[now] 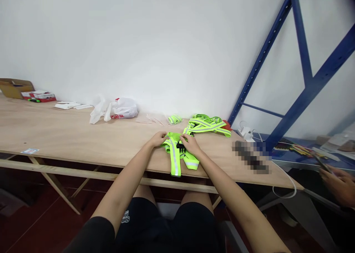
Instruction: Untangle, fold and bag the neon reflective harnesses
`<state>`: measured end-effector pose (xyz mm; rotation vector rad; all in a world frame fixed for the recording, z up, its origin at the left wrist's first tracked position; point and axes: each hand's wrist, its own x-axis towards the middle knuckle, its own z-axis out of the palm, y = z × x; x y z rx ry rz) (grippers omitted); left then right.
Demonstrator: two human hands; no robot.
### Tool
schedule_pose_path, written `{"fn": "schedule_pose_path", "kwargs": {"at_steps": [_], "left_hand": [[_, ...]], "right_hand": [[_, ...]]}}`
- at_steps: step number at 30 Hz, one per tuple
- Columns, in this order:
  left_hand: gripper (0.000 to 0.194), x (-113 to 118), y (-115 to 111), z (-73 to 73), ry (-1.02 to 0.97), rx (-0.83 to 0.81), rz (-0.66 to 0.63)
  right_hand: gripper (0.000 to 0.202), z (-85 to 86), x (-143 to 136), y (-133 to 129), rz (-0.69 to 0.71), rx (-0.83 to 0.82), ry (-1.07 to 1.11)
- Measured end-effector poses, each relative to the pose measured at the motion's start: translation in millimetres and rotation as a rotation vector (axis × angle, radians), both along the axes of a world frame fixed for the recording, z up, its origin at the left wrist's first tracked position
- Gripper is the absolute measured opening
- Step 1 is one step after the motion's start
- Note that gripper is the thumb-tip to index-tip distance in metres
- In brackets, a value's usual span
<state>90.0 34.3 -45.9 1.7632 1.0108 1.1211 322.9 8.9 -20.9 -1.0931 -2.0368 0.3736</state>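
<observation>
Neon yellow-green reflective straps (174, 157) with a grey stripe lie bunched at the table's front edge, one end hanging slightly over it. My left hand (159, 138) pinches the bundle at its upper left. On the upper right, my right hand (191, 143) has its fingers closed on the same straps, beside a black buckle (181, 147). Parts of the bundle are hidden under my fingers. Behind my right hand lies a loose heap of similar reflective straps (208, 124). A small folded reflective strap (175, 119) sits near the wall.
The wooden table (69, 134) runs along a white wall. On it are a white plastic bag (124, 108), white papers (68, 105) and a cardboard box (15, 88). A blue metal frame (307, 79) rises at right. Another person's hands (338, 182) hold a phone there.
</observation>
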Motion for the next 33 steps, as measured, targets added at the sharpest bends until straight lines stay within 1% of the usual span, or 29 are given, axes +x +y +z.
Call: {"fn": "schedule_pose_path", "kwargs": {"at_steps": [2, 5, 10, 13, 16, 21, 24, 27, 29, 31, 33], "left_hand": [[0.045, -10, 4, 1.1, -0.028, 0.017, 0.064], [0.048, -34, 5, 4.5, -0.072, 0.027, 0.157], [0.055, -81, -6, 9.9, -0.136, 0.037, 0.269], [0.057, -96, -14, 11.7, -0.151, 0.04, 0.331], [0.058, -94, -19, 11.7, -0.136, 0.038, 0.339], [0.055, -73, -22, 12.2, -0.053, 0.07, 0.249], [0.045, -66, -23, 13.2, 0.006, 0.093, 0.196], [0.034, -65, -22, 13.2, 0.065, 0.11, 0.165], [0.031, -65, -22, 12.3, 0.102, 0.113, 0.146], [0.031, -65, -21, 10.9, 0.128, 0.115, 0.118], [0.036, -64, -22, 9.8, 0.139, 0.115, 0.086]], "right_hand": [[0.026, -0.7, 7, 4, -0.028, -0.006, 0.045], [0.034, -4.9, 22, 13, -0.114, -0.017, 0.135], [0.038, -18.9, 45, 30, -0.277, -0.074, 0.225], [0.039, -25.8, 48, 38, -0.333, -0.091, 0.229], [0.037, -27.7, 46, 40, -0.346, -0.073, 0.189], [0.032, -23.0, 40, 30, -0.323, 0.006, 0.042], [0.027, -18.9, 33, 21, -0.251, 0.05, -0.104], [0.022, -15.5, 29, 19, -0.184, 0.018, -0.258], [0.023, -13.9, 34, 23, -0.24, -0.018, -0.327], [0.029, -12.7, 43, 28, -0.39, -0.051, -0.362], [0.037, -11.9, 52, 32, -0.548, -0.07, -0.378]]}}
